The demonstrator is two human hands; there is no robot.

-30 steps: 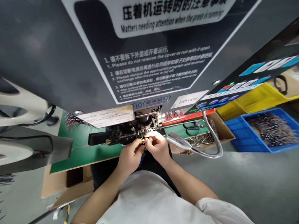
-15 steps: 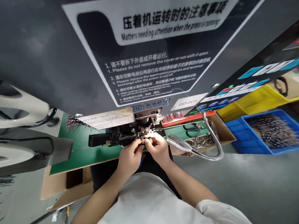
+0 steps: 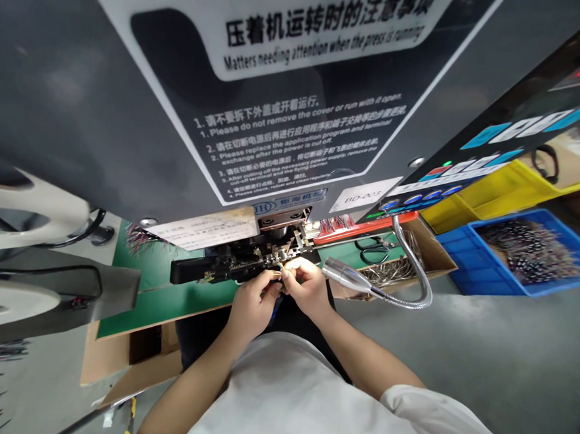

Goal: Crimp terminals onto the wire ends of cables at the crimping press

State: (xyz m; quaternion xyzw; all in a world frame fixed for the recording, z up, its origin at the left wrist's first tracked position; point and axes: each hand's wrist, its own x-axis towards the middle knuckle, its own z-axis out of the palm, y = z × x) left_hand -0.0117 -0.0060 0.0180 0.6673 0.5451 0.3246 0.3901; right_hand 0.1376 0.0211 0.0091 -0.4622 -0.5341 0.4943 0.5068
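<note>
Both hands meet just in front of the crimping press's die area (image 3: 285, 249). My left hand (image 3: 253, 302) is closed, thumb and forefinger pinching a thin yellowish wire (image 3: 276, 272). Beside it my right hand (image 3: 305, 287) is closed too, its fingertips pinched around thin coloured wires (image 3: 280, 267). The wires' lower ends are hidden by the fingers. Above the hands hangs the grey press housing (image 3: 82, 125) with a warning label (image 3: 304, 134).
A silver flexible-neck lamp (image 3: 345, 276) stands close to my right hand. On the green bench (image 3: 168, 307) lie black-handled scissors (image 3: 374, 250) and a red tray (image 3: 389, 224). At right are a cardboard box (image 3: 440, 260) of metal pieces and a blue bin (image 3: 530, 289) of wires.
The hands stay almost in place, and the wire tips between the fingers show slightly more clearly, a little back from the die. The camera view has shifted slightly.
</note>
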